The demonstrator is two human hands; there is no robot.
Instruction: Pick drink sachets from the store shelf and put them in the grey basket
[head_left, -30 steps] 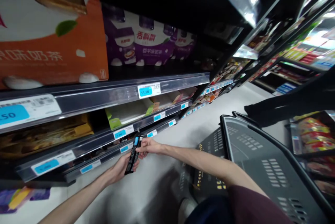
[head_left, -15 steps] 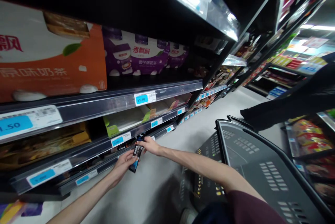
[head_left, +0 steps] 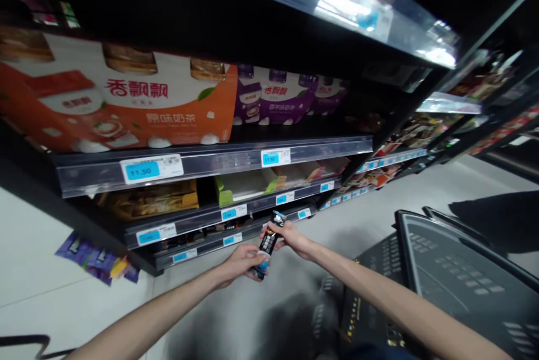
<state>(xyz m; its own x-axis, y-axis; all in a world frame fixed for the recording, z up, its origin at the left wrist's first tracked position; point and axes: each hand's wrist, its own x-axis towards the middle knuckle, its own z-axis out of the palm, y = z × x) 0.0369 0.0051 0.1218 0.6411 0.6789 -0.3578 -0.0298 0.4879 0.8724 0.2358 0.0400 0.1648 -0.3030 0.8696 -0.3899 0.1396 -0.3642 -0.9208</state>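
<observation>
Between my two hands is a narrow black packet (head_left: pixel 268 245) with a blue patch near its lower end; what is inside it I cannot tell. My left hand (head_left: pixel 244 263) is closed on the lower end, thumb lying across the front. Fingers of my right hand (head_left: pixel 292 236) pinch the upper end from the right side. The packet is tilted, its top leaning right, and is held in front of the lowest shelf's price strip (head_left: pixel 252 231). Parts of it are covered by my fingers.
Orange drink cartons (head_left: pixel 168 107) and purple cartons (head_left: pixel 286 96) stand on the shelf above. An open green-edged box (head_left: pixel 244 186) sits lower. A grey shopping basket (head_left: pixel 455 270) is at my right. Purple packets (head_left: pixel 96 259) hang left by the shelf end. A person's dark-clothed leg (head_left: pixel 497 219) is beyond the basket.
The packet has been turned in my hands, and its blue patch is now at the lower end. My view has swung left, showing more orange cartons and the hanging purple packets.
</observation>
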